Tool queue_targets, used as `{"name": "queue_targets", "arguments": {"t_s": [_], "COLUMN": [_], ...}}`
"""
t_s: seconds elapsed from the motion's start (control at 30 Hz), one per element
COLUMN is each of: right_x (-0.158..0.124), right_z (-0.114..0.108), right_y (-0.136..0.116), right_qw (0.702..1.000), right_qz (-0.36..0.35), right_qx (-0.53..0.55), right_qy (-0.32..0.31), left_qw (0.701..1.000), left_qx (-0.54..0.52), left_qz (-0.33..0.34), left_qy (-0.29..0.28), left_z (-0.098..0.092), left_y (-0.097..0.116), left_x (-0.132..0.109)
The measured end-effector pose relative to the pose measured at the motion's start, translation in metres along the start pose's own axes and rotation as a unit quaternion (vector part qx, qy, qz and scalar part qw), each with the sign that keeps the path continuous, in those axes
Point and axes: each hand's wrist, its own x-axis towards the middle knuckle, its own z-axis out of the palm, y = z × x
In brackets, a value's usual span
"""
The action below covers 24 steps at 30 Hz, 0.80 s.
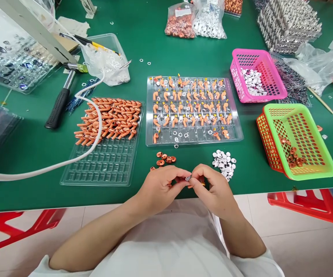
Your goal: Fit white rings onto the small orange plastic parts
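Note:
My left hand (163, 188) and my right hand (212, 188) meet at the table's front edge, fingertips pinched together. Between the fingertips is a small silvery piece (188, 178). My right hand's fingers also close around a small orange curved part (202, 181) with a gold-coloured end, mostly hidden. Just beyond my left hand lies a small group of copper-orange oval caps (163, 157). White round pieces (224, 163) with dark marks are heaped beyond my right hand. Ahead, a clear compartment tray (195, 138) holds rows of orange curved parts with yellow tips.
At left, another clear tray (97, 169) carries stacked orange stemmed pieces (108, 119); a white cable (100, 123) crosses it. A hammer (59, 102) lies beyond. To the right stand a pink basket (281, 86) and a green basket (325, 154). Filled bags (180, 23) lie at the back.

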Motion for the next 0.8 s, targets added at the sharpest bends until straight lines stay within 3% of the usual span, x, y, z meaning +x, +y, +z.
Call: {"name": "queue_targets", "arguments": {"t_s": [0.4,0.67,0.8], "right_x": [0.0024,0.0046,0.0050], "right_z": [-0.0010,-0.0015,-0.0033], "right_y": [0.0022,0.0011,-0.0013], "right_qw": [0.999,0.997,0.997], "right_qz": [0.028,0.057,0.061], "right_qx": [0.017,0.033,0.015], "right_qy": [-0.025,-0.044,-0.051], "left_qw": [0.999,0.994,0.998], "left_qx": [0.022,0.029,-0.006], "left_qz": [0.032,0.100,0.058], "left_qy": [-0.025,0.020,0.001], "left_z": [-0.0007,0.0045,0.0010], "left_y": [-0.0042,-0.0064,-0.0006], "left_x": [-0.0007,-0.0057,-0.0054]}}
